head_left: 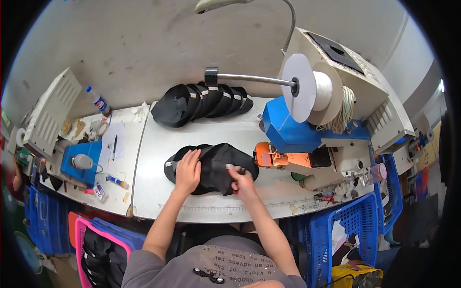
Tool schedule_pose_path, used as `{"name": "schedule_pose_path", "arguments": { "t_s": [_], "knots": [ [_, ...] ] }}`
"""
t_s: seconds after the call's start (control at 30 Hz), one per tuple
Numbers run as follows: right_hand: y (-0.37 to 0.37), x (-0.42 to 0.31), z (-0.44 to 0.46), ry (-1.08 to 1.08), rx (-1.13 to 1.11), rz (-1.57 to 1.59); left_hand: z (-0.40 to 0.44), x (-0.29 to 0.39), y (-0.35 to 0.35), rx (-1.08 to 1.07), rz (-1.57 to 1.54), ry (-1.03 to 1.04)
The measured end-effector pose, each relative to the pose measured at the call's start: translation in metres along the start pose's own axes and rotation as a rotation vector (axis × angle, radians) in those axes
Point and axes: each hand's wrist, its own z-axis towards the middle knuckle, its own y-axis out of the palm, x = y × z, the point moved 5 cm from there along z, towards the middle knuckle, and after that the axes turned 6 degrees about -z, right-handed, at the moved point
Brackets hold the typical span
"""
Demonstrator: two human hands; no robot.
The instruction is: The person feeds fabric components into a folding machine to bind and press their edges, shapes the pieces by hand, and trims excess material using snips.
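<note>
A pile of black fabric pieces (218, 165), shaped like cap crowns, lies on the pale worktable in front of me. My left hand (188, 172) rests flat on the left part of the pile, its fingers stretched out. At the right part, my right hand (242, 181) is closed with thumb and fingers bent, pinching the top black fabric piece. Farther back on the table, a row of overlapping black fabric pieces (175, 105) shows small white tags.
Right of the pile stands a blue and orange sewing machine (290, 127) with a large white spool (300, 89) above it. Blue baskets (353, 225) stand below at right; a pink-rimmed basket (79, 235) holds black pieces at left. A bottle (99, 102) stands back left.
</note>
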Motion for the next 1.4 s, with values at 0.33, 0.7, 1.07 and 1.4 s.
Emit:
{"name": "schedule_pose_path", "arguments": {
  "t_s": [0.33, 0.7, 1.07, 1.4],
  "knots": [
    [-0.064, 0.01, -0.021, 0.102, -0.199, 0.355, 0.004, 0.017, 0.036, -0.133, 0.436, 0.088],
    [-0.171, -0.028, -0.125, -0.334, 0.012, 0.428, 0.016, 0.006, 0.057, -0.221, 0.552, -0.024],
    [-0.099, -0.07, -0.165, -0.451, -0.432, 0.711, -0.001, 0.084, 0.037, -0.287, -0.499, 0.084],
    [-0.092, -0.03, -0.127, -0.14, -0.215, 0.663, -0.06, 0.016, 0.067, -0.459, -1.942, -0.797]
  ]
}}
